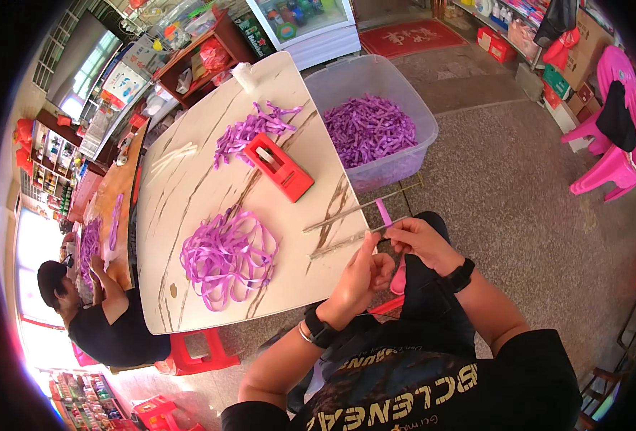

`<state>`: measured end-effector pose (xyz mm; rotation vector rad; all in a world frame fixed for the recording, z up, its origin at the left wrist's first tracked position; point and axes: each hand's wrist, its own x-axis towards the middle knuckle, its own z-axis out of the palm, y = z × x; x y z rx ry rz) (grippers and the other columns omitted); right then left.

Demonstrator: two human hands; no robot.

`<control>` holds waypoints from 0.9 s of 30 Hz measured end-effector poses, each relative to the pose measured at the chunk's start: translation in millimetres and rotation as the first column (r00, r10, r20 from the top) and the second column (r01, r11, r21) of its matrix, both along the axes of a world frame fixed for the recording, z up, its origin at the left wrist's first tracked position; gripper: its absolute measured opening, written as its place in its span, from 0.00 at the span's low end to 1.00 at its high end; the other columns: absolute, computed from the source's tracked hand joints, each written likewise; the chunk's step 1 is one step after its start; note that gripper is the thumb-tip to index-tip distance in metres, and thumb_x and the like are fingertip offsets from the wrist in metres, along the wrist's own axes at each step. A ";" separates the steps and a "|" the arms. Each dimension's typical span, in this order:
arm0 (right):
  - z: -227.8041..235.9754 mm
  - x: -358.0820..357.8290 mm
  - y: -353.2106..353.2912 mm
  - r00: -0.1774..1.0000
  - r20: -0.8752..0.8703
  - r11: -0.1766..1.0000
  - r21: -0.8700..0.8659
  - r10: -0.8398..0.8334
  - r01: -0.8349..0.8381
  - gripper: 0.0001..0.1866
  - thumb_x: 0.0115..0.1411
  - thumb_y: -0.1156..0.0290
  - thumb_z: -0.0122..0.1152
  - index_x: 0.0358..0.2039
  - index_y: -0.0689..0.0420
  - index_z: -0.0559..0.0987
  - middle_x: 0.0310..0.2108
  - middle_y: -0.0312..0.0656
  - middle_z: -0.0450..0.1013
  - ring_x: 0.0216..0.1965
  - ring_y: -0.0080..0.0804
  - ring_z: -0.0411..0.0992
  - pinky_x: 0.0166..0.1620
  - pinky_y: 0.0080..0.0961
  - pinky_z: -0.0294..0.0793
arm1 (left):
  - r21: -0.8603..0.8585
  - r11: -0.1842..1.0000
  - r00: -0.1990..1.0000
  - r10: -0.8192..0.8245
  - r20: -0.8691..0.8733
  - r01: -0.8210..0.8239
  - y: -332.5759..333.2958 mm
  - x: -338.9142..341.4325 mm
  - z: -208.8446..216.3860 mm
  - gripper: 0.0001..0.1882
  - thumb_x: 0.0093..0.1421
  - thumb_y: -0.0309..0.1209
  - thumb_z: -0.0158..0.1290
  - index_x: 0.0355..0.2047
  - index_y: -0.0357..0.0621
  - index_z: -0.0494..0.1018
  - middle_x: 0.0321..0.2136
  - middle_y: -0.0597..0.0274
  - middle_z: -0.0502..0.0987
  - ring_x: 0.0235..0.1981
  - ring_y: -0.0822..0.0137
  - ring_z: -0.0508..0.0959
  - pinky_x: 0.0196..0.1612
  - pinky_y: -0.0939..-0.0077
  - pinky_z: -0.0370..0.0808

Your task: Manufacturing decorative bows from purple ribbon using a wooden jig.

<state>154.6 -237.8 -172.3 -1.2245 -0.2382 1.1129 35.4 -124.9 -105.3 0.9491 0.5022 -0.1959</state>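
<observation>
Purple strip (383,212) pinched at table edge (347,237), both hands

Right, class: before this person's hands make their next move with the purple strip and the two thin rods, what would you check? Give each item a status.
1. Purple strip held: ok, the right hand pinches it by the rods.
2. Left hand on the nearer rod: ok, fingers meet its end.
3. Farther rod steady on the table: cannot tell, its end overhangs the edge.
4. Loose purple ribbon pile clear of the rods: ok, it lies apart.
5. Red cutter block out of the way: ok, further up the table.
6. Clear bin of cut purple pieces within reach: cannot tell.
</observation>
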 end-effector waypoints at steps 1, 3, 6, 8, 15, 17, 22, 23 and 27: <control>1.5 0.2 -0.5 1.000 -0.003 1.000 -0.002 0.001 -0.001 0.08 0.55 0.64 0.55 0.29 0.55 0.74 0.23 0.29 0.69 0.23 0.14 0.65 0.25 0.10 0.60 | -0.178 0.984 1.000 0.013 -0.024 -0.017 0.2 1.9 0.8 0.28 0.61 0.52 0.30 0.54 0.46 0.51 0.17 0.71 0.56 0.17 0.79 0.54 0.20 0.86 0.52; 2.2 1.4 -0.3 1.000 -0.006 1.000 -0.002 0.002 -0.002 0.08 0.54 0.64 0.55 0.29 0.55 0.74 0.23 0.29 0.69 0.23 0.14 0.64 0.25 0.10 0.60 | -0.348 0.937 0.999 0.022 -0.048 -0.037 1.5 5.0 -3.0 0.27 0.61 0.52 0.30 0.52 0.47 0.54 0.17 0.71 0.56 0.16 0.78 0.53 0.19 0.86 0.52; 0.7 3.9 -0.8 1.000 -0.031 1.000 0.003 -0.003 0.003 0.09 0.54 0.63 0.56 0.29 0.55 0.74 0.23 0.29 0.68 0.23 0.14 0.64 0.25 0.10 0.60 | -0.519 0.854 0.997 0.048 0.057 -0.011 4.2 9.9 -16.5 0.24 0.60 0.53 0.32 0.45 0.47 0.59 0.16 0.72 0.54 0.16 0.78 0.53 0.19 0.86 0.52; 1.1 6.7 -1.4 1.000 -0.004 1.000 -0.005 0.031 -0.031 0.09 0.54 0.63 0.56 0.29 0.55 0.74 0.23 0.29 0.68 0.23 0.14 0.65 0.26 0.10 0.61 | -0.567 0.824 0.997 0.055 0.057 -0.013 3.7 12.4 -16.5 0.21 0.60 0.51 0.34 0.40 0.47 0.60 0.15 0.71 0.53 0.16 0.78 0.54 0.19 0.86 0.53; 46.0 36.9 -12.8 0.868 0.244 0.898 -0.192 0.433 -0.395 0.20 0.56 0.54 0.51 0.22 0.60 0.76 0.18 0.34 0.71 0.16 0.18 0.66 0.21 0.13 0.65 | -0.714 0.698 0.975 0.116 0.187 0.054 12.9 11.1 -31.0 0.16 0.59 0.41 0.37 0.41 0.44 0.62 0.15 0.70 0.52 0.17 0.76 0.54 0.22 0.83 0.55; 68.5 52.5 1.4 0.826 0.394 0.913 -0.109 0.404 -0.394 0.17 0.57 0.59 0.51 0.25 0.61 0.76 0.21 0.34 0.71 0.18 0.16 0.66 0.24 0.12 0.65 | -0.720 0.678 0.951 0.105 0.291 0.145 15.7 7.0 -34.3 0.17 0.56 0.36 0.39 0.45 0.45 0.63 0.15 0.70 0.52 0.18 0.75 0.55 0.24 0.81 0.56; 96.1 67.5 101.8 0.584 0.726 0.909 -0.138 0.363 -0.394 0.13 0.57 0.67 0.51 0.40 0.61 0.74 0.31 0.33 0.72 0.27 0.16 0.65 0.31 0.14 0.66 | -0.739 0.657 0.944 0.130 0.305 0.148 14.0 5.4 -45.8 0.13 0.54 0.29 0.43 0.42 0.51 0.62 0.17 0.71 0.53 0.19 0.75 0.55 0.23 0.84 0.55; 89.0 67.5 127.1 0.553 0.780 0.926 -0.086 0.292 -0.368 0.14 0.57 0.66 0.52 0.39 0.61 0.74 0.32 0.35 0.72 0.27 0.17 0.66 0.31 0.15 0.67 | -0.737 0.652 0.936 0.118 0.333 0.180 13.4 6.0 -49.5 0.17 0.54 0.28 0.42 0.46 0.50 0.62 0.17 0.71 0.53 0.19 0.75 0.55 0.24 0.84 0.55; 89.0 61.5 198.3 0.536 0.780 0.942 -0.214 0.324 -0.259 0.14 0.53 0.63 0.57 0.33 0.62 0.76 0.27 0.37 0.74 0.28 0.19 0.69 0.33 0.17 0.67 | -0.724 0.661 0.930 0.108 0.350 0.196 12.4 5.1 -48.2 0.13 0.54 0.25 0.42 0.40 0.52 0.63 0.17 0.72 0.54 0.19 0.77 0.56 0.22 0.85 0.54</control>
